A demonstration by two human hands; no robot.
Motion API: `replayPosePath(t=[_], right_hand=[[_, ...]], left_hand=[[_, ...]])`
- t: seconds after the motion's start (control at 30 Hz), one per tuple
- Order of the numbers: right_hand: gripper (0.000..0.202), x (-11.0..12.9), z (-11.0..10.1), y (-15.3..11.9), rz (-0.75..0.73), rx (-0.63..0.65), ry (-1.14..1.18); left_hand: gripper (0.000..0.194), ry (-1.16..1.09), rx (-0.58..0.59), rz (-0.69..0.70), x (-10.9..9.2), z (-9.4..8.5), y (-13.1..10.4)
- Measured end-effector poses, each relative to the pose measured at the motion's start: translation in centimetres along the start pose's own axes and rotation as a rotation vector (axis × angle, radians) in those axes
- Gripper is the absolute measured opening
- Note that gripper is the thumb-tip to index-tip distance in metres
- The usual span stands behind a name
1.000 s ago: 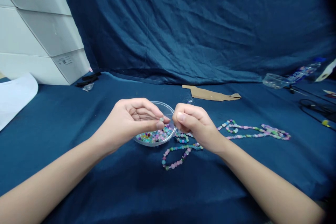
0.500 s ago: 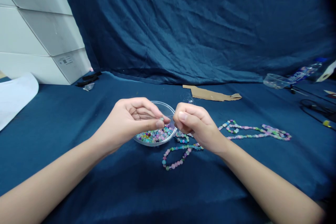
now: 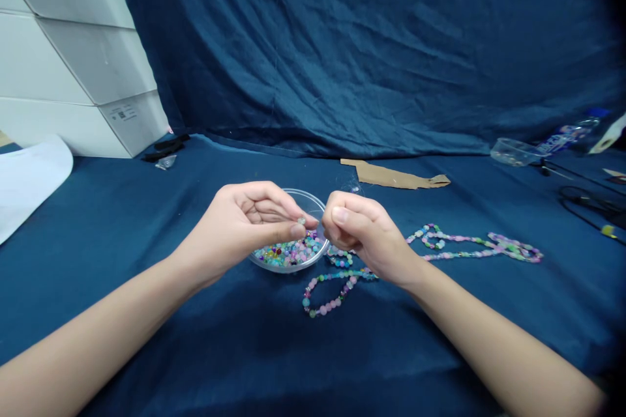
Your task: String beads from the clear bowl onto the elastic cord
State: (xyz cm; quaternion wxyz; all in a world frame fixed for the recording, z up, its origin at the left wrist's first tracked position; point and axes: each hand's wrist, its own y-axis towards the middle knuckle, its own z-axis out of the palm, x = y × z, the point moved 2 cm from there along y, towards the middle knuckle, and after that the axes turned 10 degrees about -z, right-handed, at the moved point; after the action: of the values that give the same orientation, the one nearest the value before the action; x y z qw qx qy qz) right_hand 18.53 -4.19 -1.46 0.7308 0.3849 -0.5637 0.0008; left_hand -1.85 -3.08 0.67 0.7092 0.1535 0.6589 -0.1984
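Pinched between the thumb and fingertips of my left hand (image 3: 249, 218) is a pale, clear-looking bead (image 3: 302, 221). My right hand (image 3: 364, 228) is closed just to its right, thumb pressed against the curled fingers. A thin clear thread shows faintly at those fingers; most of it is hidden. Under and behind both hands stands a round clear bowl (image 3: 288, 268) holding many loose coloured beads (image 3: 288, 253). A long string of pastel beads (image 3: 330, 306) runs from beside the bowl, passes behind my right hand and spreads out to the right in loops.
A torn strip of brown cardboard (image 3: 391, 176) lies behind the hands. White boxes (image 3: 63, 65) are stacked at the left. At the far right are a clear plastic tub (image 3: 513, 152), a bottle with a blue cap (image 3: 572, 132) and black cables (image 3: 591, 205). Blue cloth (image 3: 220, 339) covers the table.
Both hands stay almost in place. The thread seen between them is fainter now, and the bead at my left fingertips has turned slightly.
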Motion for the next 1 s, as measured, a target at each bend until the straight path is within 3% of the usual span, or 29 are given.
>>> replayPosePath(t=[0.53,0.8,1.0], right_hand=[[0.035,0.0,-0.2,0.2,0.004,0.028,-0.151],[0.037,0.6,0.0,0.4,0.004,0.051,-0.265],[0.029,0.6,-0.1,0.1,0.067,0.093,-0.339]], left_hand=[[0.016,0.0,-0.038,0.051,-0.2,0.1,0.0],[0.028,0.012,-0.055,0.009,0.2,-0.2,-0.1],[0.031,0.056,-0.08,0.077,-0.5,0.1,-0.1]])
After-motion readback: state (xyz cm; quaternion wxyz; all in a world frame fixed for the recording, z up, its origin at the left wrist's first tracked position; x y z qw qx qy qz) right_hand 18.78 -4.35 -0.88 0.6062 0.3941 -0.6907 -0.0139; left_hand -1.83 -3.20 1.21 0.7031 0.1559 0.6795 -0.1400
